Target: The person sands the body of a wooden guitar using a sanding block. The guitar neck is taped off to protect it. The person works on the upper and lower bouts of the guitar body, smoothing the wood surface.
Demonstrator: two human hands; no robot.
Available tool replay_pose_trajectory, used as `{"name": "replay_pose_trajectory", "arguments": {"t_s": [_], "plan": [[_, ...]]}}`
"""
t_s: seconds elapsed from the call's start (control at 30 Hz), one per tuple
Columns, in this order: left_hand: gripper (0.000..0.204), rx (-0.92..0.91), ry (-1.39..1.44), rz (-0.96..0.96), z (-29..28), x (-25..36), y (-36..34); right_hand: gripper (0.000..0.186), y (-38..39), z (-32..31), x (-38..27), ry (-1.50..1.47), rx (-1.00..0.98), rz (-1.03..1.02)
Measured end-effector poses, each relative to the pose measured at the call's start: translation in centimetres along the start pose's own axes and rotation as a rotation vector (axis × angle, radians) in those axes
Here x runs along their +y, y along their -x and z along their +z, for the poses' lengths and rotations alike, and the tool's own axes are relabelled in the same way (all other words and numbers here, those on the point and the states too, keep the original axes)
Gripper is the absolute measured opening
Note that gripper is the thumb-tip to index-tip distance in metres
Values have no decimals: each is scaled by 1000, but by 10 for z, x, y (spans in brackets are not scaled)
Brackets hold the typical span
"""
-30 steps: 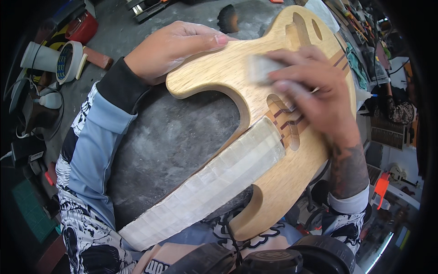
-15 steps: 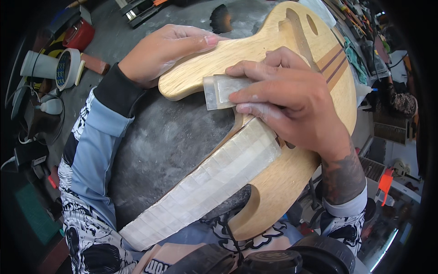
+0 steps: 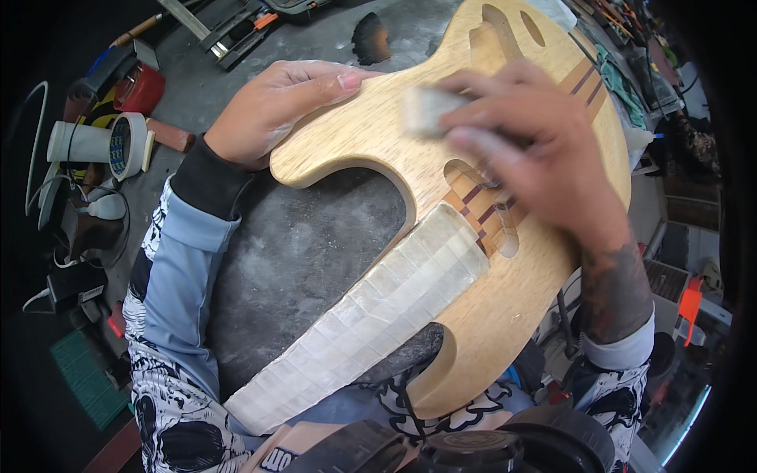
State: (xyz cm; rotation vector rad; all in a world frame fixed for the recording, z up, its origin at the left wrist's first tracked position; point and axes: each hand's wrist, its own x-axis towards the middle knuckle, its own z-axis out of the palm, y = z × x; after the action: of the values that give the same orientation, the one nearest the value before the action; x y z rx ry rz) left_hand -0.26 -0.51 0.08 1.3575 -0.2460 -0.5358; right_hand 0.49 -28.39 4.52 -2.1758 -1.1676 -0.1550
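A pale wooden electric guitar body point(image 3: 371, 142) lies tilted across my front, with darker stripes down its middle and routed cavities. Its neck point(image 3: 355, 315), wrapped in whitish tape, points toward my lower left. My left hand point(image 3: 272, 102) grips the upper horn, thumb on top and the other fingers mostly hidden beneath. In my right hand point(image 3: 544, 150), a small whitish sanding block point(image 3: 430, 110), smeared by motion, is pinched against the body's face above the cavity at the neck's end. Pale dust coats both hands.
Beneath the guitar is a dusty dark worktop point(image 3: 276, 236). To the left stand a red round container point(image 3: 140, 88), a white cup point(image 3: 83, 142), a bulb-shaped bottle point(image 3: 106, 206) and cables. A metal clamp point(image 3: 217, 39) and a dark bristly piece point(image 3: 371, 39) lie at the far side.
My right hand has moved the sanding block from the inner edge of the upper horn farther up and right across the face, uncovering the cavity by the neck. My left hand keeps its grip.
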Motion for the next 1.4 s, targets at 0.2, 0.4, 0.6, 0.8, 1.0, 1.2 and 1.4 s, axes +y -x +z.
{"name": "replay_pose_trajectory", "arguments": {"t_s": [0.2, 0.4, 0.6, 0.8, 1.0, 1.2, 1.4], "plan": [[45, -7, -77, 28, -2, 4, 0, 20, 0, -11, 6, -47, -11, 47], [43, 12, -53, 23, -6, 4, -1, 18, -10, 9, -25, -92, -70, -166], [43, -8, 0, -23, -1, 6, 2, 17, 8, -12, 13, 4, 39, 43], [45, 15, -68, 13, 1, 8, 2, 19, 2, -12, 3, -16, -25, -1], [44, 32, -53, -9, 0, 5, 4, 22, -12, 7, -29, -40, -128, -141], [45, 12, -39, 0, 2, 2, 2, 21, 9, -14, 2, 14, -42, 48], [46, -2, -102, 43, -2, 6, 1, 21, -4, -9, -4, -44, -96, 22]]}}
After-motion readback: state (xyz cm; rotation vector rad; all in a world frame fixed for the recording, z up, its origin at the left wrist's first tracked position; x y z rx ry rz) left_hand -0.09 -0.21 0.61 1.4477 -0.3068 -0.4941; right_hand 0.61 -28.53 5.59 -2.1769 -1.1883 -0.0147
